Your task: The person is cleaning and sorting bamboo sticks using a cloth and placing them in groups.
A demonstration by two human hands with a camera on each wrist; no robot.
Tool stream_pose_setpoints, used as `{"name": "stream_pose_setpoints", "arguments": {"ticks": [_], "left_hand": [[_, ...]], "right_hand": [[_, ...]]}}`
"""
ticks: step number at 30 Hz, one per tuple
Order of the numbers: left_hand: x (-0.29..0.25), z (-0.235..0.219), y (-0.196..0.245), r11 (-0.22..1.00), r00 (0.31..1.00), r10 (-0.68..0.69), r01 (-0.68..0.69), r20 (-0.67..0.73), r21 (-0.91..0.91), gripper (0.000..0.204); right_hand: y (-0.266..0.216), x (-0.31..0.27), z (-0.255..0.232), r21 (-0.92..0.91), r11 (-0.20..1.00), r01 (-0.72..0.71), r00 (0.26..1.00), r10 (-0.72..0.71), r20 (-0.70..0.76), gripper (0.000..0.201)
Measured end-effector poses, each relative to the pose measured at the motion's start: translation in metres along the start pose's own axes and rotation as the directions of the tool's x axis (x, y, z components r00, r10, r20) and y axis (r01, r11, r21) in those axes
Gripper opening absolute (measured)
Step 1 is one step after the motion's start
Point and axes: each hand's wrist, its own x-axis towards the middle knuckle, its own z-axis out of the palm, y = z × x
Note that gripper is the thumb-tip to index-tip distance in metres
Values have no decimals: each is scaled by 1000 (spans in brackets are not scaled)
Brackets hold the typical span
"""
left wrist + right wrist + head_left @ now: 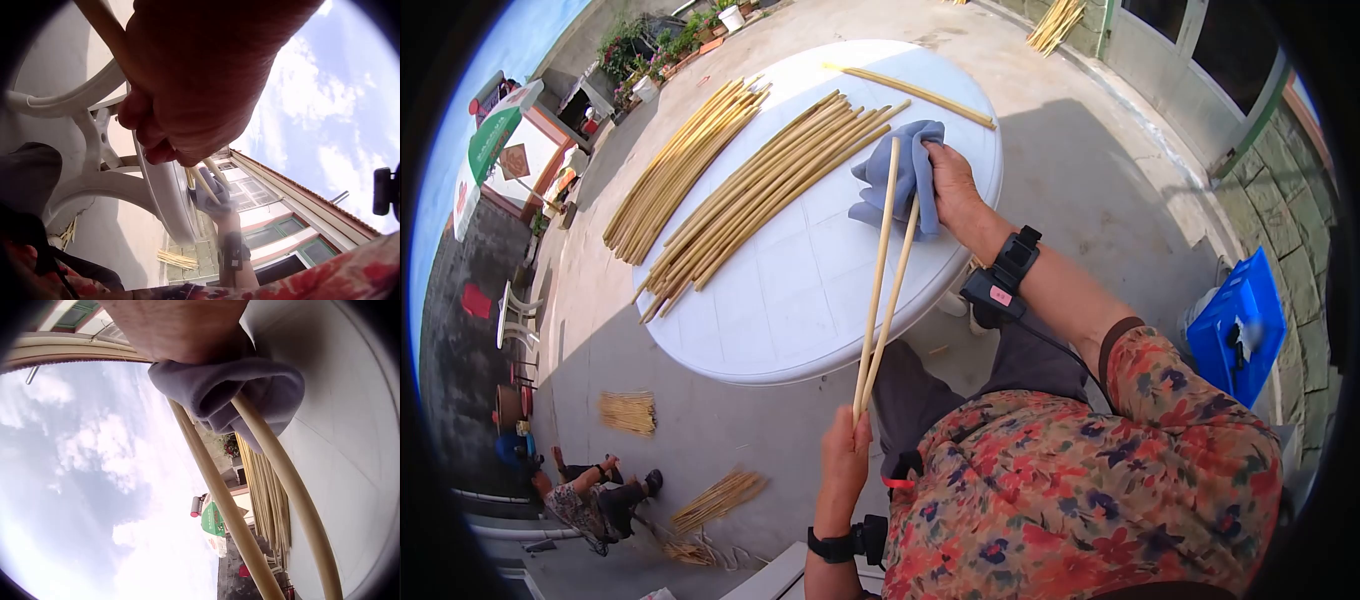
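Observation:
Two long pale sticks [878, 270] rise from the left hand [845, 450], whose fingers are curled round their lower ends. Near their upper ends the right hand [960, 190] grips a bluish-grey cloth [912, 170]. One stick runs into the cloth, while the other passes in front of it. In the right wrist view the cloth [275, 394] is bunched round one stick [294, 481], with the other [219, 487] beside it. The left wrist view shows the left hand [187, 81] closed at the sticks, the cloth [209, 187] beyond.
On the white oval table [800, 270] lie two bundles of sticks [760, 190] [685, 165] and a few separate sticks [920, 92] at the far edge. A blue container [1235, 325] stands right. More sticks [718, 500] and another person [595, 500] are at lower left.

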Motion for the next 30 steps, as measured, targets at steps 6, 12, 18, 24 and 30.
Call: {"name": "stream_pose_setpoints", "arguments": {"ticks": [6, 12, 18, 24, 30], "left_hand": [[-44, -26, -20, 987, 981, -162, 164, -105, 7, 19], [15, -21, 0, 989, 960, -120, 95, -252, -110, 35], [77, -4, 29, 983, 941, 182, -175, -285, 49, 36], [89, 7, 39, 982, 954, 183, -169, -239, 80, 41], [91, 15, 43, 967, 935, 239, -206, -262, 150, 51]], "right_hand": [[-40, 33, -15, 108, 993, -36, 998, 29, 60, 23], [6, -44, -12, 38, 933, -357, 886, 326, 329, 28], [28, -103, -10, -58, 943, -328, 862, 324, 390, 35], [30, -112, -6, -51, 953, -297, 864, 291, 411, 41], [41, -110, -11, -64, 947, -315, 872, 315, 374, 41]]}}
